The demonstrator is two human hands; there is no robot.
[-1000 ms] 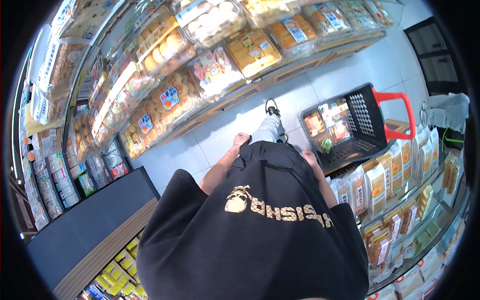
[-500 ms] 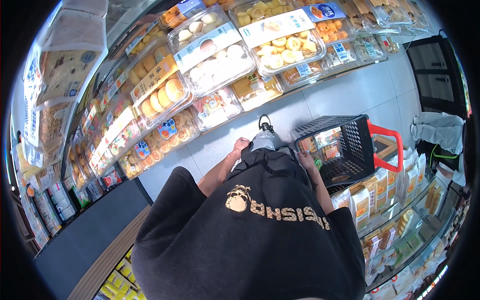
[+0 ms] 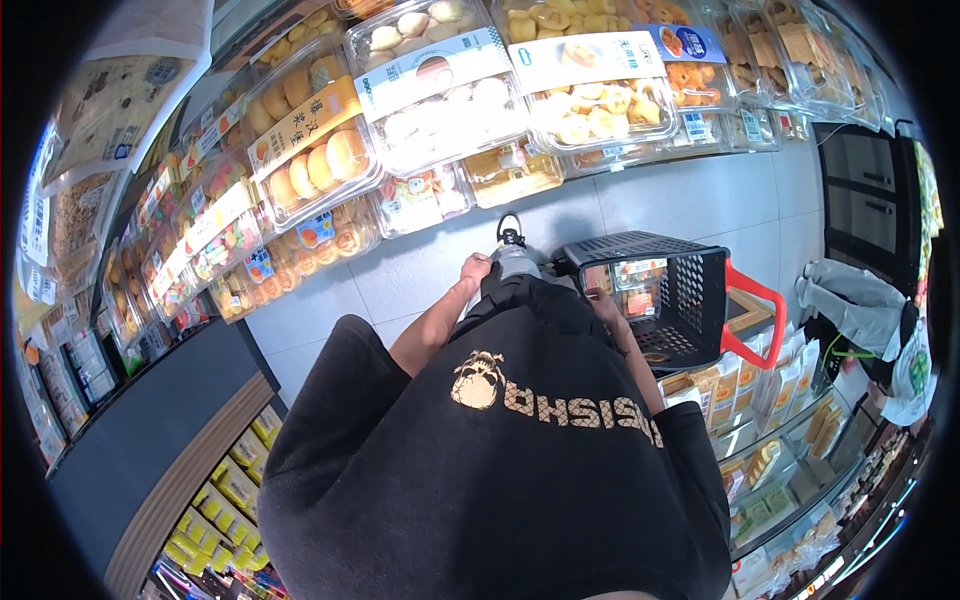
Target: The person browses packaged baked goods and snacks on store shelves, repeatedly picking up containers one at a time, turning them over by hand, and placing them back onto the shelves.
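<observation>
A: Left hand (image 3: 475,268)?
B: Near the front of the black shirt (image 3: 490,480), with fingers curled together; can't tell if gripping anything.
A: Right hand (image 3: 606,308)?
B: Just beside the black basket (image 3: 702,290), with fingers bent; can't tell if clamped on the rim.
A: Basket where?
B: Right of the legs, with red handle (image 3: 772,325) and labelled food packs (image 3: 640,288) inside.
A: Writing?
B: Printed characters on the yellow-banded bun box (image 3: 322,165) and pale-blue-banded box (image 3: 440,105); gold lettering (image 3: 575,405) beside a skull print (image 3: 478,382) on the shirt.
</observation>
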